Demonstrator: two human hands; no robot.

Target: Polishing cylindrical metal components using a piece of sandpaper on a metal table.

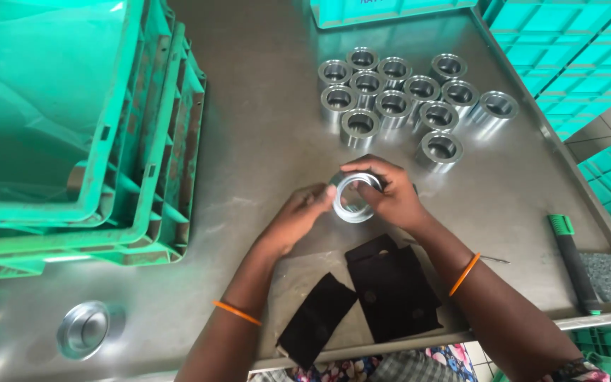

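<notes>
We grip one steel ring (pixel 353 197) between both hands, left (pixel 298 216) and right (pixel 385 192), bore facing up, finished rings (pixel 404 99) just beyond.

No packages, labels, signs or screens are visible.

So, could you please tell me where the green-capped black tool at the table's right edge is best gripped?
Probably mid-shaft, from above: the green-capped black tool lies flat along the steel table, a long, narrow handle with a grey pad close on its right, leaving the top and left side free for a hand.
</notes>
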